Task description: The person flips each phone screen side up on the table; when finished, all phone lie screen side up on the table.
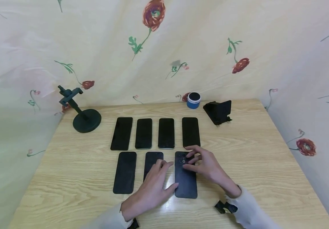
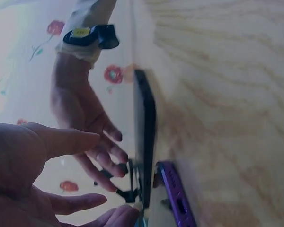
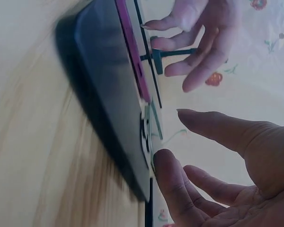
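Observation:
A dark phone [image 1: 186, 186] lies back up in the front row, its round camera area at the far end. My right hand [image 1: 202, 162] is over that end, fingers loosely bent and apart; in the right wrist view nothing sits between thumb and fingers. My left hand [image 1: 154, 184] hovers between this phone and the middle front phone [image 1: 149, 163], partly hiding the latter. Its thumb tip is near the back-up phone's left edge; contact cannot be told. A purple-edged phone [image 3: 132, 49] shows beside the dark one. Another phone [image 1: 125, 173] lies at the front left.
Several black phones form a back row, including a leftmost one [image 1: 121, 133] and a rightmost one [image 1: 191, 132]. Behind them stand a round-based phone stand [image 1: 87, 121], a blue-and-white cylinder [image 1: 193, 101] and a black folding stand [image 1: 218, 111]. A floral cloth [image 1: 110, 63] hangs at the back.

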Demonstrator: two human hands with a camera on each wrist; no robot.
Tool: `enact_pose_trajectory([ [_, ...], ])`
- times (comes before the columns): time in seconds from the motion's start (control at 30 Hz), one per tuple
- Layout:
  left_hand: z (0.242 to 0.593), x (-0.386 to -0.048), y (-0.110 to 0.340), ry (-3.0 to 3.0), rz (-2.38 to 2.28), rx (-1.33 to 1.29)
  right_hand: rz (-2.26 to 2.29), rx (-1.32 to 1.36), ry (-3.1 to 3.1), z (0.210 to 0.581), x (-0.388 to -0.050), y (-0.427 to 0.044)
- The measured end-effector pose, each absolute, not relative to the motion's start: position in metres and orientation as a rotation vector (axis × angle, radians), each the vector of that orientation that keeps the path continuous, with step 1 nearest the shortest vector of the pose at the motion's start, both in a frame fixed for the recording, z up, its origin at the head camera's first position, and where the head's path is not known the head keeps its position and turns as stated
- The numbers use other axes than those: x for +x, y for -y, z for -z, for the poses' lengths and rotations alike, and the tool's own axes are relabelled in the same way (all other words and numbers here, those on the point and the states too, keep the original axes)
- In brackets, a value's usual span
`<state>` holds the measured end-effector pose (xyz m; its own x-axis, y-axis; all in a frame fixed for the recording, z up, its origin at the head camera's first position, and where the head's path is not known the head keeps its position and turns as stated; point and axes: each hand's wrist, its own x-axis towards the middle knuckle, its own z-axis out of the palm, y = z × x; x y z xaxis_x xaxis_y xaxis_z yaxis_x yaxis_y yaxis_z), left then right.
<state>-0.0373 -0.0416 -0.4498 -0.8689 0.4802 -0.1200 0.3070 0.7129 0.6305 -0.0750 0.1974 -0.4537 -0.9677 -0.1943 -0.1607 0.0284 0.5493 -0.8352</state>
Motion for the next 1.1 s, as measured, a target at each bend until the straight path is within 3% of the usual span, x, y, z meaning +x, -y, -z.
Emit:
enact_pose_trajectory([
  [0.5, 0.45, -0.027, 0.01, -2.619, -0.618, 0.704, 1.349, 0.05, -2.588, 0.463, -0.073, -0.219],
  [1.1, 0.455, -0.014, -0.023, -2.685, -0.119, 0.786, 1.355, 0.072, -2.566, 0.465, -0.076, -0.218],
])
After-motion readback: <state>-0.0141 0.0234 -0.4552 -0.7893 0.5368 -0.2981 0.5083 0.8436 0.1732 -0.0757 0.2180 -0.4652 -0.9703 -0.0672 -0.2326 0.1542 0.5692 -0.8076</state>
